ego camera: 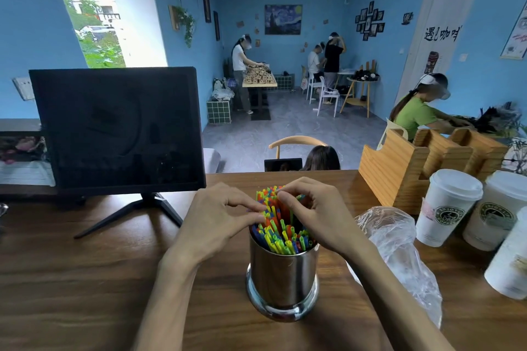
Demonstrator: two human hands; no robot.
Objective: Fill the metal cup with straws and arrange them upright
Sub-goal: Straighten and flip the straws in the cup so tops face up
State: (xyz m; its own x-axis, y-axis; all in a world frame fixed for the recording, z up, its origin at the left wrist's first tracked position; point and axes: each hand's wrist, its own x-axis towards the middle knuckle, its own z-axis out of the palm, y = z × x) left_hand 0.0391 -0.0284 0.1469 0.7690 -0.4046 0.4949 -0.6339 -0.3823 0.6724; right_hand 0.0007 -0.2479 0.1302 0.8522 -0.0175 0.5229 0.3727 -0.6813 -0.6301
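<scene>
I watched both hands pinch coloured straws (281, 232) standing in the metal cup (282, 273): left hand (216, 216) at the bundle's left, right hand (316, 214) opposite.

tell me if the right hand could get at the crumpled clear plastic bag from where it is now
Probably yes. The right hand is at the coloured straws in the shiny metal cup, and the crumpled clear plastic bag lies just beside it with nothing between.
</scene>
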